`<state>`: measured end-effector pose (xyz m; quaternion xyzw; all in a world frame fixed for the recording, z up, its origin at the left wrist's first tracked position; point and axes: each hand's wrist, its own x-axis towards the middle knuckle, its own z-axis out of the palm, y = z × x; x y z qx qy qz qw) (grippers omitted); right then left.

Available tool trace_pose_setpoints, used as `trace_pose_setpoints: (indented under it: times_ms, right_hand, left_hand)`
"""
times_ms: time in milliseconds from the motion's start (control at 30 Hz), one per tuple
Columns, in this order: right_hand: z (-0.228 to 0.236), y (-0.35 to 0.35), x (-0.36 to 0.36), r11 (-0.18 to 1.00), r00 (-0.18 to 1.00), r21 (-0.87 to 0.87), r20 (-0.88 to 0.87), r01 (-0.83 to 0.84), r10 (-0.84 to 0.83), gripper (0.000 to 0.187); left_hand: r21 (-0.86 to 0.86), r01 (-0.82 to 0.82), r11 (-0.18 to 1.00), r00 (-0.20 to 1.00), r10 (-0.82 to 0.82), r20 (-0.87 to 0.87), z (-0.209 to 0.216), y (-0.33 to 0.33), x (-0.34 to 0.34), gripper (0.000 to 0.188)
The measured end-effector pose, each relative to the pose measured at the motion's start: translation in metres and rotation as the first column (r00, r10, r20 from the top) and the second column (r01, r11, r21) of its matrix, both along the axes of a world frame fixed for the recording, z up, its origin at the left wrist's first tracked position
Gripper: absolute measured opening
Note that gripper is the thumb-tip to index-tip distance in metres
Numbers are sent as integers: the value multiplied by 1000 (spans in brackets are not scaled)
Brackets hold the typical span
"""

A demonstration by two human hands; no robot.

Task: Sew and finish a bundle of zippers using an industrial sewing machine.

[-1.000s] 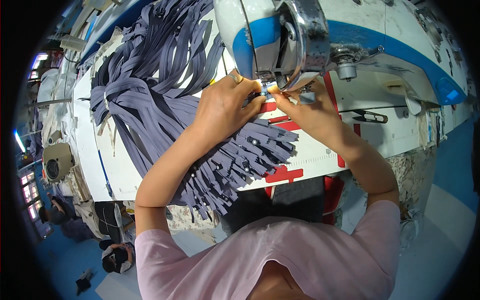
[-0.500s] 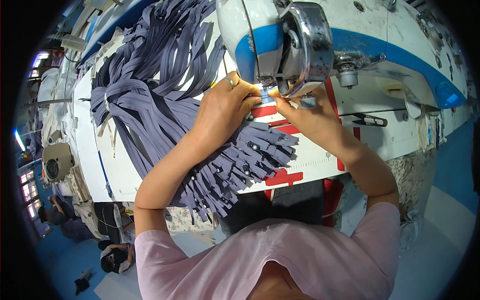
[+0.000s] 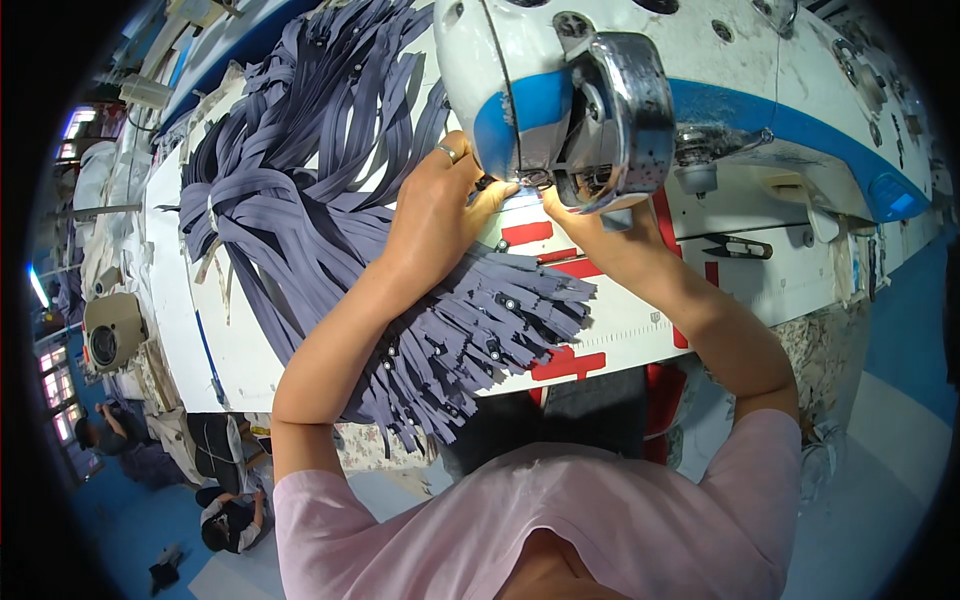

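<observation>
Both hands meet at the needle area of a white and blue sewing machine (image 3: pixel 545 105). My left hand (image 3: pixel 430 210), a ring on one finger, pinches with thumb and forefinger just left of the presser foot (image 3: pixel 537 180). Opposite it, my right hand (image 3: pixel 610 235) has its thumb close to the foot, with its other fingers hidden behind the machine head. A small grey-blue fabric piece (image 3: pixel 522 196) lies between the fingertips, mostly covered. Beneath and beside my left forearm spreads a tied bundle of grey-purple zippers (image 3: pixel 310 220), their cut ends and sliders fanned toward me.
Thread snips (image 3: pixel 738 246) lie on the white table (image 3: pixel 610 310) right of my right hand, near red tape marks (image 3: pixel 566 363). A thin blue stick (image 3: pixel 208 350) rests at the table's left. Two people sit farther off at lower left.
Both hands have shifted slightly away from me at the needle. The fabric piece, plainer before, now shows only as a sliver by the foot.
</observation>
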<state>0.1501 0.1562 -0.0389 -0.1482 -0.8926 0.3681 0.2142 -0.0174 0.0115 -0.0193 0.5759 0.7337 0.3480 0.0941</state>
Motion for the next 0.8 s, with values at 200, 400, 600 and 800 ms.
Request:
trace_pose_setpoints:
  times_ms: [200, 400, 600, 800]
  right_hand:
    - [3, 0, -4, 998, 984, 53, -177, -24, 33, 17]
    - [-2, 7, -6, 996, 972, 33, -214, -89, 94, 16]
    - [-5, 5, -4, 996, 986, -25, -144, -83, 79, 14]
    - [2, 3, 3, 984, 979, 181, -199, -6, 42, 9]
  left_hand:
    - [22, 4, 1000, 1000, -3, -28, 7, 3, 0, 23]
    - [-51, -8, 999, 999, 6, -38, 11, 2, 0, 24]
    - [30, 17, 999, 995, -14, -102, 8, 2, -2, 22]
    - [-72, -24, 997, 984, 10, -180, 3, 5, -5, 25]
